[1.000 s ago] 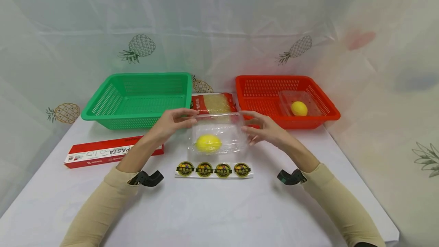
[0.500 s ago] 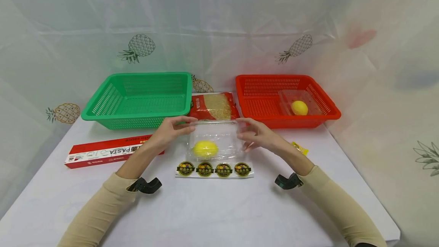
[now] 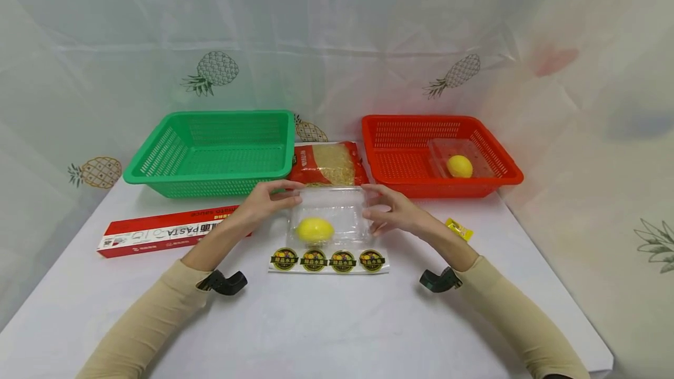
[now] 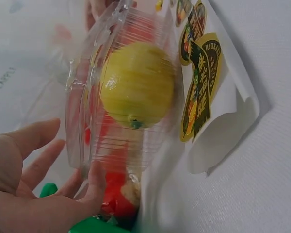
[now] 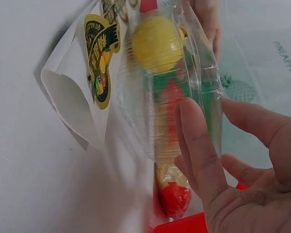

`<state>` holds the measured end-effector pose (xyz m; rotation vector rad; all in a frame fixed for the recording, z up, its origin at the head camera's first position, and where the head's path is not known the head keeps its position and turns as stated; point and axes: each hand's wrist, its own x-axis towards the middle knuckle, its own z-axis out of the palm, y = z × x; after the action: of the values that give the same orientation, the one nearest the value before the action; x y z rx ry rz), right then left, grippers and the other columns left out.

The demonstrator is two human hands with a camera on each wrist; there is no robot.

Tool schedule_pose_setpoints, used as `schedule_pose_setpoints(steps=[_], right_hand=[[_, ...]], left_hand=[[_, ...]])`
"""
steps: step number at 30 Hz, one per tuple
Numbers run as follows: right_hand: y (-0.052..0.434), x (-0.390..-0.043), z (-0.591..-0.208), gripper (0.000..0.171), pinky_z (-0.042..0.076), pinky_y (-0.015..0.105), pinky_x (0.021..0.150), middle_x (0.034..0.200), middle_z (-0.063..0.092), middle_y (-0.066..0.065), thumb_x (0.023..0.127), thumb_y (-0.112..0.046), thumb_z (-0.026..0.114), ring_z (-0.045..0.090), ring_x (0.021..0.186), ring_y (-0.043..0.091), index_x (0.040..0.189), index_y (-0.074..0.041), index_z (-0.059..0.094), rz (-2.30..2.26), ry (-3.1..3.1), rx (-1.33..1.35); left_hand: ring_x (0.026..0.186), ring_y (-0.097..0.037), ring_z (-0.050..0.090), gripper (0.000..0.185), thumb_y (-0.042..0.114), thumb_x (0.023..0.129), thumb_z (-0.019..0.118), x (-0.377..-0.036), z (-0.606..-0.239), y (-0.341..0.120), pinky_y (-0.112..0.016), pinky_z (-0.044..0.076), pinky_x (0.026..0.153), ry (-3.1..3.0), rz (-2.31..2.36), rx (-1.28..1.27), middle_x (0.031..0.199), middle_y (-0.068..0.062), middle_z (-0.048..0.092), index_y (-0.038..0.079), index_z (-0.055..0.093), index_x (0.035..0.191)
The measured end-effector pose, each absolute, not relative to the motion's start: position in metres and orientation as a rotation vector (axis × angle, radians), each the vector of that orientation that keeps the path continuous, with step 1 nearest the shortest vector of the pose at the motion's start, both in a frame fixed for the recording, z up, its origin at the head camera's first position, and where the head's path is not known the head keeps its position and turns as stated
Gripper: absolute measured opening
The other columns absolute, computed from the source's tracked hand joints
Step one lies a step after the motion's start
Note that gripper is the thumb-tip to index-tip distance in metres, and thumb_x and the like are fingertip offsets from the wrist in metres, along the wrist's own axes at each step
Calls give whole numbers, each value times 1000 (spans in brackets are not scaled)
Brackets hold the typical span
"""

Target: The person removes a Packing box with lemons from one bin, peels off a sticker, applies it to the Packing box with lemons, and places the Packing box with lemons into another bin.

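Observation:
Between my hands is a clear plastic clamshell container (image 3: pixel 347 215), its lid closed over a lemon (image 3: pixel 315 230) at the left end. My left hand (image 3: pixel 268 199) holds the left end, fingers curved at the lid edge in the left wrist view. At the opposite end my right hand (image 3: pixel 392 209) holds it, and the right wrist view shows the thumb (image 5: pixel 199 141) along the side wall. Directly in front, the strip of round fruit stickers (image 3: pixel 329 261) lies on white backing, slightly overlapped by the container's near edge in the head view.
A green basket (image 3: pixel 210 180) stands back left, and a red basket (image 3: pixel 442 189) back right holds another boxed lemon (image 3: pixel 460 166). Between them lies a red pasta bag (image 3: pixel 334 164). A red pasta box (image 3: pixel 152 233) is under my left forearm; a small yellow packet (image 3: pixel 459 229) lies beside my right forearm.
Both hands have brought the container down and nearer, toward the sticker strip; in the last half second it barely moves. The yellow packet has come into view beside my right forearm.

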<state>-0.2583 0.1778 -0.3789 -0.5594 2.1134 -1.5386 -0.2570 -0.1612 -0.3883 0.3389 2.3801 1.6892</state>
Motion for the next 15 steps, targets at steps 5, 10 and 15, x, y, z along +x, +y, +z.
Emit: schedule_pose_setpoints(steps=[5,10,15], right_hand=[[178,-259,-381,75,61,42,73,142,41,33,92,-15,68,70,75,26,154,-14,26,-1543,2103,-555],[178,-257,-381,74,61,42,75,140,44,30,92,-19,69,70,76,27,154,-18,29,-1501,2113,-547],[178,-254,-382,72,61,41,75,140,46,28,92,-22,69,71,77,27,153,-22,31,-1473,2123,-551]], left_hand=[[127,-25,59,48,32,88,74,-257,-389,-161,-55,28,118,2382,1675,328,135,-16,61,14,62,131],[131,-26,55,49,30,89,73,-254,-390,-164,-57,24,119,2381,1623,318,137,-12,61,13,60,133],[133,-28,53,49,28,90,71,-250,-390,-167,-56,28,118,2363,1618,370,141,-12,57,11,59,134]])
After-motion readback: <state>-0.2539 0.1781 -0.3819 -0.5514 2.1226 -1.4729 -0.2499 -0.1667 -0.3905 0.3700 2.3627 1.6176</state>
